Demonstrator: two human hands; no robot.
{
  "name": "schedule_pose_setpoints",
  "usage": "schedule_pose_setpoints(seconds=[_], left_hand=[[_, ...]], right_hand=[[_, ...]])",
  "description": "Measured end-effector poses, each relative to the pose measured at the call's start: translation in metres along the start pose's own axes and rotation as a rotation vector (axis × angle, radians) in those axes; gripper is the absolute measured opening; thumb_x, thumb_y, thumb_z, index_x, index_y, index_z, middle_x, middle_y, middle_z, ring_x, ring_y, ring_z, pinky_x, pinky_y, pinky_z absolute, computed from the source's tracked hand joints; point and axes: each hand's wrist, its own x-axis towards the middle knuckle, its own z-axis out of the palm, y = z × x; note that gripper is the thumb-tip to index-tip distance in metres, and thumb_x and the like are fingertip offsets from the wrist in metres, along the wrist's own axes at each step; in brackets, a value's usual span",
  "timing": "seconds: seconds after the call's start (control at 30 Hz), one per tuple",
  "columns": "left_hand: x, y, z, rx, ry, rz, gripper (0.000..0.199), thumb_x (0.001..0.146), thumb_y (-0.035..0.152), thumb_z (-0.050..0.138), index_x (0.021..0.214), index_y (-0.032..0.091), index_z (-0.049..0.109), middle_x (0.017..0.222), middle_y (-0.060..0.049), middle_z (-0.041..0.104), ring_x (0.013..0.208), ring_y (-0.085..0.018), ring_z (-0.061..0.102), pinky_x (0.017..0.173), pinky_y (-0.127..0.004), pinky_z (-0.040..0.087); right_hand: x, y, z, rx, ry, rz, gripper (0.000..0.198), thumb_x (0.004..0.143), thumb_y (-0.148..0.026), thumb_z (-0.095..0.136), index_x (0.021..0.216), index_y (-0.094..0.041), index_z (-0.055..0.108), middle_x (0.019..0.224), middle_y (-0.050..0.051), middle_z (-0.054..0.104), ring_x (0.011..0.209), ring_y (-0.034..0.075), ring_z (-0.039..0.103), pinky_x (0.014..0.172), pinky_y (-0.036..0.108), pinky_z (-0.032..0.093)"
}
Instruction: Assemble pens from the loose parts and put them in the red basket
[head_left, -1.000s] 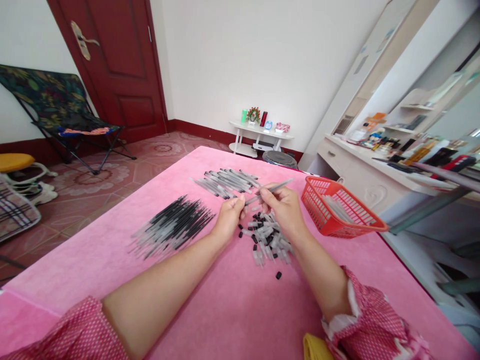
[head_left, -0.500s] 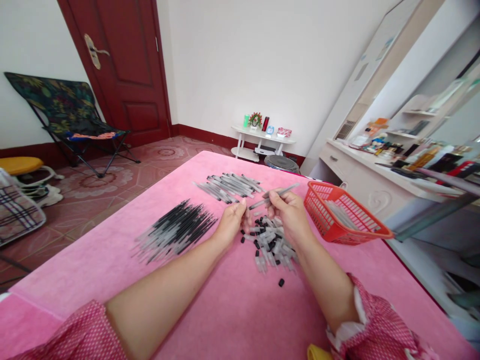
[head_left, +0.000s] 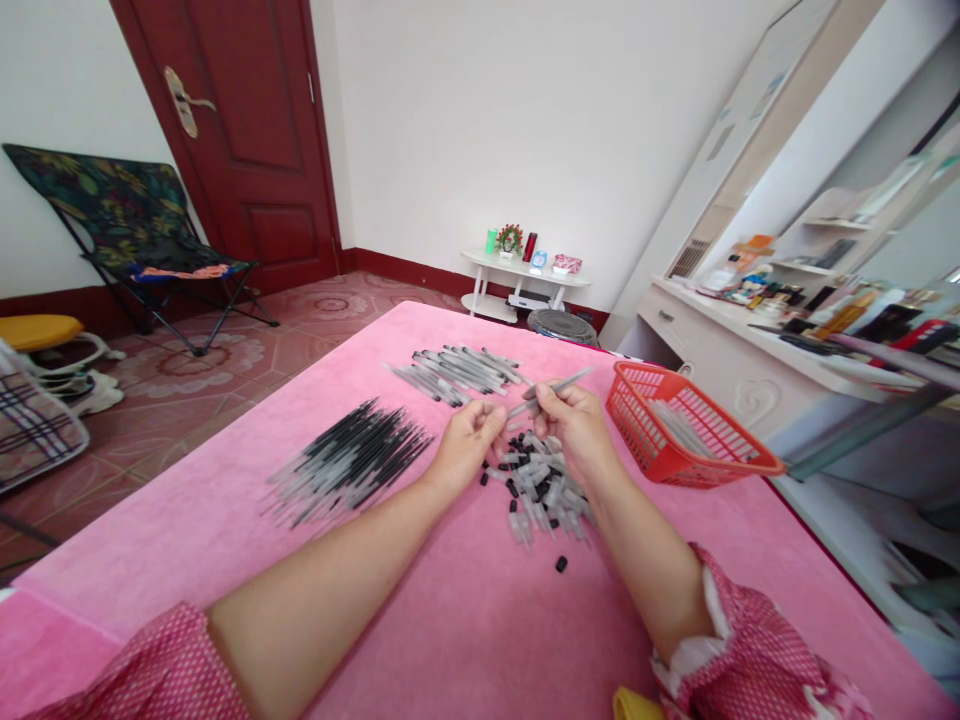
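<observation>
My right hand pinches a slim grey translucent pen, which slants up to the right. Close on its left, my left hand has thumb and fingers pressed together on what looks like a clear pen cap, pointing toward the pen. Fingers partly cover where the two pieces come near each other, so I cannot tell if they touch. Below both hands lies a heap of clear pen caps and small black plugs. Left of my left hand is a pile of black-and-clear ink refills.
Beyond my hands, grey pens lie in a loose row on the pink cloth. An orange-red basket holding clear tubes stands right. One black plug sits apart near the front. A dressing table flanks the right side.
My left hand has shifted slightly right, closer to my right hand. The clear cap now shows between the hands. My right hand keeps the pen in nearly the same place.
</observation>
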Motion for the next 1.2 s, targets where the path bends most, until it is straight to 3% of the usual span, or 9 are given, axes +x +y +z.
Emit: schedule_pose_setpoints(seconds=[0.1, 0.3, 0.4, 0.47, 0.57, 0.77, 0.97, 1.2], left_hand=[[0.002, -0.001, 0.000, 0.000, -0.036, -0.022, 0.041, 0.078, 0.054, 0.051, 0.064, 0.015, 0.047, 0.049, 0.004, 0.050, 0.039, -0.007, 0.047, 0.041, -0.019, 0.033], [0.001, -0.001, 0.000, -0.149, -0.075, -0.218, 0.050, 0.081, 0.061, 0.038, 0.056, 0.017, 0.039, 0.037, 0.008, 0.032, 0.030, -0.007, 0.035, 0.038, -0.020, 0.029], [0.000, -0.001, -0.001, -0.089, -0.043, -0.193, 0.054, 0.082, 0.063, 0.032, 0.057, 0.016, 0.043, 0.040, 0.004, 0.043, 0.033, -0.008, 0.041, 0.039, -0.021, 0.030], [0.000, -0.001, -0.001, -0.022, -0.031, -0.105, 0.050, 0.080, 0.061, 0.040, 0.061, 0.015, 0.048, 0.048, 0.001, 0.053, 0.037, -0.008, 0.046, 0.040, -0.021, 0.031], [0.001, -0.002, -0.001, 0.007, -0.043, -0.030, 0.045, 0.078, 0.057, 0.049, 0.062, 0.015, 0.049, 0.048, 0.002, 0.053, 0.038, -0.007, 0.046, 0.041, -0.020, 0.031], [0.002, 0.001, -0.005, -0.198, 0.024, -0.183, 0.055, 0.081, 0.062, 0.036, 0.049, 0.017, 0.036, 0.037, 0.004, 0.042, 0.032, -0.006, 0.037, 0.039, -0.021, 0.026], [0.004, -0.005, -0.007, -0.197, 0.063, -0.171, 0.045, 0.078, 0.057, 0.048, 0.064, 0.014, 0.050, 0.055, -0.001, 0.058, 0.040, -0.005, 0.045, 0.042, -0.018, 0.030], [0.003, -0.003, -0.006, -0.343, -0.032, -0.152, 0.030, 0.075, 0.042, 0.057, 0.085, 0.014, 0.057, 0.072, -0.003, 0.062, 0.038, -0.003, 0.039, 0.036, -0.018, 0.015]], right_hand=[[0.000, 0.001, 0.000, -0.031, -0.012, -0.014, 0.023, 0.073, -0.036, 0.063, 0.071, -0.013, 0.061, 0.052, -0.001, 0.056, 0.035, 0.007, 0.044, 0.035, 0.019, 0.030], [-0.001, 0.001, 0.001, -0.108, -0.119, -0.108, 0.020, 0.074, -0.034, 0.061, 0.071, -0.014, 0.061, 0.052, -0.003, 0.053, 0.038, 0.006, 0.044, 0.038, 0.019, 0.031], [0.000, 0.003, 0.000, -0.064, -0.109, -0.093, 0.021, 0.075, -0.034, 0.060, 0.073, -0.014, 0.061, 0.051, -0.003, 0.053, 0.037, 0.006, 0.044, 0.037, 0.019, 0.030], [0.001, 0.004, -0.002, -0.023, -0.072, -0.076, 0.020, 0.075, -0.034, 0.061, 0.073, -0.014, 0.061, 0.051, -0.002, 0.054, 0.037, 0.007, 0.044, 0.036, 0.019, 0.029], [0.003, 0.005, -0.004, 0.034, -0.047, -0.046, 0.020, 0.074, -0.034, 0.062, 0.072, -0.013, 0.061, 0.054, -0.001, 0.057, 0.036, 0.006, 0.044, 0.035, 0.019, 0.028], [0.007, 0.001, -0.012, 0.107, 0.014, -0.108, 0.020, 0.073, -0.033, 0.063, 0.075, -0.013, 0.062, 0.054, -0.002, 0.056, 0.037, 0.005, 0.041, 0.033, 0.017, 0.026], [0.009, 0.001, -0.016, 0.086, 0.068, -0.113, 0.023, 0.074, -0.035, 0.063, 0.076, -0.013, 0.063, 0.054, -0.001, 0.056, 0.037, 0.004, 0.041, 0.034, 0.017, 0.027], [0.007, 0.001, -0.012, 0.036, 0.077, -0.102, 0.024, 0.073, -0.036, 0.064, 0.074, -0.012, 0.063, 0.052, -0.002, 0.055, 0.036, 0.005, 0.041, 0.034, 0.017, 0.027]])
